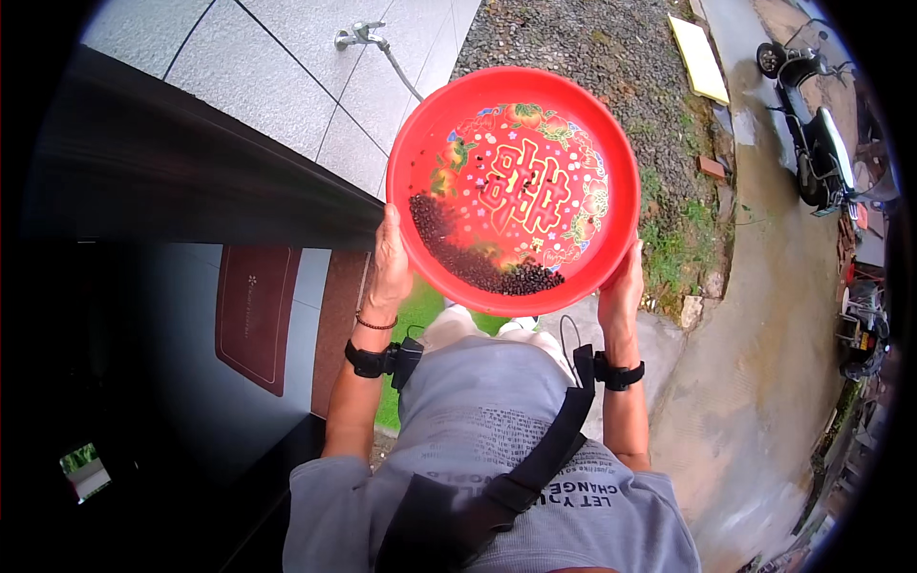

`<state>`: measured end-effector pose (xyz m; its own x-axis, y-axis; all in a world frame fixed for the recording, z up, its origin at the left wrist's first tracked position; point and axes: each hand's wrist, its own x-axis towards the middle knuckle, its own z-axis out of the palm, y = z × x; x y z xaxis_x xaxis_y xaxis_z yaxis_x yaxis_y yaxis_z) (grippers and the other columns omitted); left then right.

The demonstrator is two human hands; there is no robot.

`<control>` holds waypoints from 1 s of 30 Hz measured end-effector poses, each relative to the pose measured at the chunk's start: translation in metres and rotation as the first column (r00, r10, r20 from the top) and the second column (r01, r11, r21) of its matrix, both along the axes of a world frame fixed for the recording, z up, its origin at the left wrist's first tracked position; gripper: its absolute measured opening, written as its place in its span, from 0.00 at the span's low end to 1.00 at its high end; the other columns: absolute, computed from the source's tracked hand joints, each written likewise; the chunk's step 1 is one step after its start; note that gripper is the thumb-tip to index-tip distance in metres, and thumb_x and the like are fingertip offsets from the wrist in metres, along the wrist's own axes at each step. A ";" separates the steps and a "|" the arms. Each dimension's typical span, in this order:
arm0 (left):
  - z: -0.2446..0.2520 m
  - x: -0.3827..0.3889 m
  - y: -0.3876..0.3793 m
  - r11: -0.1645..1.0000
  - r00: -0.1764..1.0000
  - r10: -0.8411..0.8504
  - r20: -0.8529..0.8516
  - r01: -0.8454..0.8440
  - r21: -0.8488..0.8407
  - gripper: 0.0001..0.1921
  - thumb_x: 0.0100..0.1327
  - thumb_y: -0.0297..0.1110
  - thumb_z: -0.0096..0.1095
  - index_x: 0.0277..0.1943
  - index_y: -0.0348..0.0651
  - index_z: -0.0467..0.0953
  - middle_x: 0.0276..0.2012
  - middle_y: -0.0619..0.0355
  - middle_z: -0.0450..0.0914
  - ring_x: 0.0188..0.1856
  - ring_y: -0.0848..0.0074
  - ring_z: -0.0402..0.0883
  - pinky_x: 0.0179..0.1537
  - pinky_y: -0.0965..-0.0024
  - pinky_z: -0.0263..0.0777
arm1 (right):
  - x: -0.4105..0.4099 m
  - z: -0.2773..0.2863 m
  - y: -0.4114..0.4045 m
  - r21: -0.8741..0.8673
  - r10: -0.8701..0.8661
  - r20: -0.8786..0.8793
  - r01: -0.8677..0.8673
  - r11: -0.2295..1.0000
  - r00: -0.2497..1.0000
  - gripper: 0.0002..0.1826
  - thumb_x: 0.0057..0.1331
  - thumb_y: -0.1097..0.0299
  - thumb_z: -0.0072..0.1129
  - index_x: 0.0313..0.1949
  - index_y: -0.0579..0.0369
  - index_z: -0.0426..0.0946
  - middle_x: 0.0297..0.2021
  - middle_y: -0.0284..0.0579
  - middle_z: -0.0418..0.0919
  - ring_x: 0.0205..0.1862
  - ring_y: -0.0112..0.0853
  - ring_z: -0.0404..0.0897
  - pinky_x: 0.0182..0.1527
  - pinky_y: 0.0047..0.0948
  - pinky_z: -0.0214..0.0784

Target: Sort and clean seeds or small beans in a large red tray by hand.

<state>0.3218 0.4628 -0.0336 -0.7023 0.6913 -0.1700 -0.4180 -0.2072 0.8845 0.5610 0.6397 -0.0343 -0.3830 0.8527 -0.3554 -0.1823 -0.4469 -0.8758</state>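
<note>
A round red basin (616, 172) with a fruit-and-flower print is held up before me by its rim. My left hand (391, 251) grips its left edge, thumb up along the outer wall and the fingers hidden beneath. On the opposite side my right hand (622, 286) supports the lower right edge, its fingers mostly out of sight under the basin. Small dark beans or seeds (534, 278) are gathered in a curved band along the near left wall, blurred in part as if in motion. A few single ones are scattered over the printed middle.
A metal tap (362, 34) with a hose projects from the tiled wall (272, 79) at upper left. Gravel (559, 36) lies beyond the basin. On the right, a scooter (809, 129) stands on wet concrete (759, 322). A dark red mat (258, 315) is at left.
</note>
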 end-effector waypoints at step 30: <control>0.034 -0.030 0.063 0.934 0.931 -0.348 -0.107 0.335 -0.121 0.29 0.72 0.51 0.28 0.59 0.33 0.64 0.51 0.55 0.74 0.51 0.78 0.73 0.53 0.73 0.67 | 0.002 0.030 0.035 -0.041 -0.235 0.056 0.238 0.970 0.970 0.28 0.71 0.47 0.37 0.55 0.62 0.65 0.48 0.44 0.74 0.45 0.28 0.76 0.46 0.29 0.70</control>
